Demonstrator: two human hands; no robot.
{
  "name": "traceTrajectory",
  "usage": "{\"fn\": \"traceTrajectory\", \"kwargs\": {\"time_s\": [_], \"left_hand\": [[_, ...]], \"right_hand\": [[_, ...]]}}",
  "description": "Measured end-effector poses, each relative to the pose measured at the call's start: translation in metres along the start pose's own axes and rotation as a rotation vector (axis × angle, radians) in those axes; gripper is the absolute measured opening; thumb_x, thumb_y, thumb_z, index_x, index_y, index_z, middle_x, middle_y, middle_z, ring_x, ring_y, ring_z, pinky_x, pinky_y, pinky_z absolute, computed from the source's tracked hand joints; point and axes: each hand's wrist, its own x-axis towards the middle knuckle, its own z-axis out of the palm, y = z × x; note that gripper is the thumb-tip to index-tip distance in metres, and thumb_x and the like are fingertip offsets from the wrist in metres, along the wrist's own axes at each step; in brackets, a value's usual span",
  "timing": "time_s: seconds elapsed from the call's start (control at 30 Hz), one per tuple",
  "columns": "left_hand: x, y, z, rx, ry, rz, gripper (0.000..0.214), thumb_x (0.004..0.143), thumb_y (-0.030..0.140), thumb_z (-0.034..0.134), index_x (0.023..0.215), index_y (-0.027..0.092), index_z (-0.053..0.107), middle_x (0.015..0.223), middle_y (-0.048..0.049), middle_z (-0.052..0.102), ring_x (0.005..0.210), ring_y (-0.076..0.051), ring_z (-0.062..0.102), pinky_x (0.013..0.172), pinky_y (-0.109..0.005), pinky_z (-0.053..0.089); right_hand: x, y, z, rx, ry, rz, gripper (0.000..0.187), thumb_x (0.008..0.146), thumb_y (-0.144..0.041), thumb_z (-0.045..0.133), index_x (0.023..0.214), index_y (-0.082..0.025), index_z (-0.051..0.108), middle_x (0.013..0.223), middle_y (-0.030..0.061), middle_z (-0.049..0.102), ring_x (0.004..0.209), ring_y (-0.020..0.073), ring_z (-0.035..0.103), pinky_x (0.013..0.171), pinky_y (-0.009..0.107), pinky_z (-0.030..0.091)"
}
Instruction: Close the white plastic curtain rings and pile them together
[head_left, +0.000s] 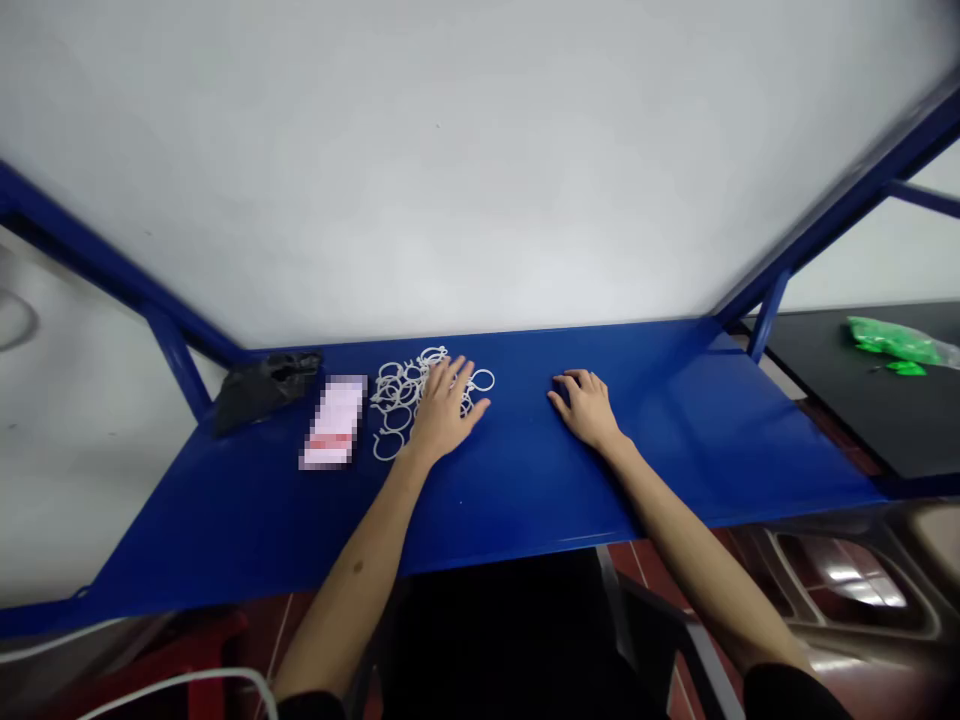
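Resting on the glossy blue counter (510, 500), your right hand (586, 408) is loosely curled; your left hand (441, 418) is spread over jumbled thin white rings (400, 394). Crinkly black plastic bag (259, 393) sits left, contents hidden.

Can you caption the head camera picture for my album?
Left hand spread over a pile of thin white ring-shaped pieces, right hand on a flat blue table.

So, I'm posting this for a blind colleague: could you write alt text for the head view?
A person's left hand lies with fingers spread over part of a pile of white rings on a blue table, while the right hand rests apart on the tabletop. Left of the rings are a pixelated rectangle and crumpled black plastic.
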Motion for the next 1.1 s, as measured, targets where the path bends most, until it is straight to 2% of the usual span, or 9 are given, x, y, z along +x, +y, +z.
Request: {"fn": "traceTrajectory", "kwargs": {"time_s": [0.1,0.23,0.33,0.47,0.53,0.63,0.8,0.93,1.1], "left_hand": [[-0.006,0.025,0.005,-0.092,-0.041,0.162,0.043,0.096,0.048,0.052,0.13,0.023,0.061,0.136,-0.0094,0.063,0.14,-0.029,0.046,0.121,-0.054,0.033],[-0.018,0.046,0.02,-0.123,-0.263,0.344,0.034,0.097,0.042,0.054,0.12,0.021,0.067,0.13,-0.0084,0.067,0.134,-0.026,0.053,0.119,-0.048,0.039],[-0.022,0.048,0.028,-0.102,-0.347,0.371,0.036,0.099,0.038,0.052,0.125,0.017,0.065,0.134,-0.0099,0.064,0.134,-0.026,0.054,0.118,-0.045,0.04],[-0.024,0.048,0.031,-0.113,-0.352,0.363,0.034,0.1,0.036,0.05,0.126,0.018,0.065,0.134,-0.0092,0.064,0.133,-0.026,0.054,0.118,-0.048,0.04],[-0.023,0.045,0.031,-0.111,-0.342,0.368,0.033,0.101,0.033,0.048,0.126,0.021,0.065,0.134,-0.0079,0.064,0.133,-0.025,0.053,0.117,-0.047,0.04],[-0.02,0.032,0.026,-0.087,-0.312,0.326,0.033,0.098,0.02,0.047,0.125,0.024,0.066,0.128,-0.0066,0.065,0.126,-0.023,0.055,0.112,-0.046,0.043],[-0.008,-0.003,-0.002,0.052,-0.219,0.149,0.05,0.084,-0.001,0.049,0.119,0.028,0.07,0.12,-0.0074,0.066,0.113,-0.027,0.055,0.1,-0.048,0.048],[-0.003,-0.012,-0.016,0.096,-0.227,0.152,0.037,0.088,0.005,0.051,0.107,0.025,0.075,0.113,-0.0079,0.067,0.107,-0.028,0.053,0.096,-0.047,0.048],[-0.004,-0.014,-0.01,0.105,-0.263,0.129,0.029,0.096,0.017,0.05,0.106,0.027,0.075,0.101,-0.0074,0.068,0.102,-0.027,0.054,0.092,-0.046,0.048]], "right_hand": [[0.0,0.0,0.0,-0.002,-0.008,0.005,0.039,0.101,-0.046,0.046,0.121,-0.018,0.067,0.122,0.0156,0.061,0.113,0.031,0.053,0.099,0.048,0.042],[0.0,0.0,-0.001,-0.001,-0.013,0.012,0.037,0.1,-0.044,0.048,0.121,-0.019,0.066,0.122,0.0155,0.061,0.112,0.0308,0.054,0.099,0.047,0.042],[0.0,-0.001,-0.002,-0.002,-0.011,0.013,0.036,0.1,-0.043,0.048,0.121,-0.019,0.067,0.122,0.0155,0.061,0.112,0.0315,0.054,0.099,0.048,0.042],[0.0,-0.001,-0.003,-0.001,-0.017,0.012,0.036,0.1,-0.043,0.047,0.121,-0.02,0.066,0.122,0.0154,0.061,0.112,0.0316,0.054,0.099,0.049,0.042],[0.0,0.0,-0.002,0.0,-0.017,0.013,0.036,0.101,-0.043,0.047,0.121,-0.02,0.066,0.123,0.0155,0.061,0.112,0.0313,0.054,0.099,0.048,0.042],[0.0,0.001,-0.002,-0.003,-0.022,0.017,0.037,0.1,-0.044,0.048,0.122,-0.019,0.066,0.123,0.0154,0.061,0.113,0.0311,0.054,0.1,0.048,0.042],[0.0,0.0,-0.004,0.002,-0.036,0.008,0.039,0.1,-0.044,0.05,0.122,-0.017,0.066,0.123,0.0158,0.061,0.115,0.0313,0.053,0.101,0.048,0.042],[0.0,0.0,-0.006,0.008,-0.034,-0.002,0.04,0.101,-0.045,0.047,0.122,-0.018,0.066,0.122,0.016,0.061,0.113,0.032,0.054,0.099,0.049,0.043],[-0.001,0.001,-0.004,0.03,-0.036,-0.005,0.039,0.101,-0.045,0.046,0.123,-0.02,0.066,0.123,0.0157,0.06,0.115,0.0321,0.054,0.101,0.051,0.043]]}}
